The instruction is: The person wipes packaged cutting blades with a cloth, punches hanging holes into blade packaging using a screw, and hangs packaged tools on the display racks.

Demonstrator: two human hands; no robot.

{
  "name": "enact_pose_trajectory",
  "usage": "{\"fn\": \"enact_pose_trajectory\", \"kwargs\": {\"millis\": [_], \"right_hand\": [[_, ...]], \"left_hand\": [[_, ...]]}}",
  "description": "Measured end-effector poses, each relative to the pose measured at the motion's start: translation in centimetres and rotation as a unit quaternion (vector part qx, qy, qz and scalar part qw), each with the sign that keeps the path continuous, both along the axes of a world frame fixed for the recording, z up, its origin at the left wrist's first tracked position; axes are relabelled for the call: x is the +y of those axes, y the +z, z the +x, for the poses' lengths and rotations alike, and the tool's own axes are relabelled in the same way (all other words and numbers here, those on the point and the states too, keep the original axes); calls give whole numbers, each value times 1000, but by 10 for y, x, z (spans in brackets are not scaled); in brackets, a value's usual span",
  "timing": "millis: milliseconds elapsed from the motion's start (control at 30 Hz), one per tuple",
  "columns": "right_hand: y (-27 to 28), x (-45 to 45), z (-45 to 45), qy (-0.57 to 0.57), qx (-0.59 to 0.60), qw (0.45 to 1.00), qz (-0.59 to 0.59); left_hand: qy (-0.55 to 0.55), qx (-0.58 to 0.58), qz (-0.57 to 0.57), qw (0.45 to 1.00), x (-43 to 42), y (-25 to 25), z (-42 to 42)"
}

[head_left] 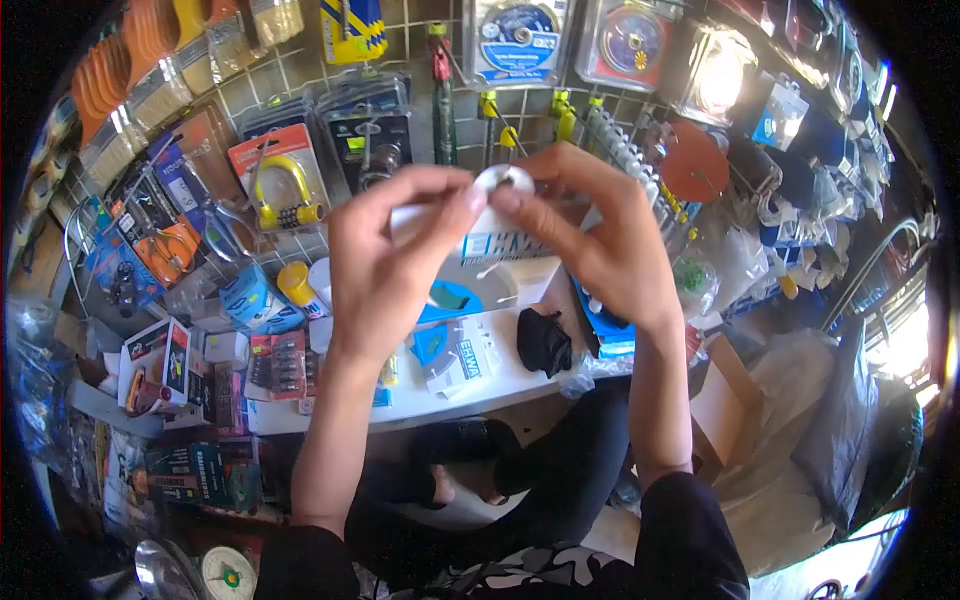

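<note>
A small white ring (pixel 490 178), possibly a tape roll, is held up in front of the hanging goods. My left hand (pixel 385 255) pinches its left side between thumb and fingers. On the opposite side, my right hand (pixel 612 245) grips it with the thumb in front and the fingers curled behind. Below and behind the hands stands a box with blue EHWA lettering (pixel 510 246), partly hidden by them. A white and blue EHWA packet (pixel 463 360) lies on the white table (pixel 415 402), beside a crumpled black item (pixel 543 342).
A wire rack carries packaged discs (pixel 518 38), a yellow lock (pixel 285 180) and brushes (pixel 150 45). Left on the table are a yellow-capped can (pixel 296 284) and boxed bits (pixel 278 365). An open cardboard box (pixel 725 400) and grey plastic bags (pixel 838 430) are at right.
</note>
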State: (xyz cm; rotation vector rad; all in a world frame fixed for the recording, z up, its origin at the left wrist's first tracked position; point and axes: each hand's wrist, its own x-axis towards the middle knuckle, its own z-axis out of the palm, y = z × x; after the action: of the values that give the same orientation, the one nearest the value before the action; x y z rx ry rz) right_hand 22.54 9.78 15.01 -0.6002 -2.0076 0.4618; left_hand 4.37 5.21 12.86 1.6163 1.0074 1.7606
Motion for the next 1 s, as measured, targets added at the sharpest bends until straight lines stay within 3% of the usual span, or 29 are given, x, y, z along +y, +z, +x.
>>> {"fn": "enact_pose_trajectory", "kwargs": {"millis": [33,100,133,267,333,367,433,467,667,1000], "right_hand": [[-4,3,4,-6,2,1000,-7],[-22,10,14,46,100,979,-172],[-32,9,19,4,83,982,-170],[-68,5,25,-87,82,983,-141],[-73,9,30,-66,121,974,-182],[-74,11,32,-45,155,963,-216],[-69,19,33,-38,168,961,-218],[-66,26,31,-33,166,966,-197],[-72,53,26,-25,181,970,-162],[-72,71,27,23,168,976,-134]], "left_hand": [[-8,1,7,1000,7,1,7],[-41,-25,-45,998,21,-12,19],[-37,-12,-57,998,25,-21,26],[-3,56,95,994,52,-60,30],[-92,-40,-118,988,39,-52,31],[-92,-40,-123,987,39,-49,33],[-59,35,-100,993,44,-46,37],[-46,3,-31,998,53,-52,41],[27,1,2,1000,71,-45,49],[-17,42,-11,999,83,-44,33]]}}
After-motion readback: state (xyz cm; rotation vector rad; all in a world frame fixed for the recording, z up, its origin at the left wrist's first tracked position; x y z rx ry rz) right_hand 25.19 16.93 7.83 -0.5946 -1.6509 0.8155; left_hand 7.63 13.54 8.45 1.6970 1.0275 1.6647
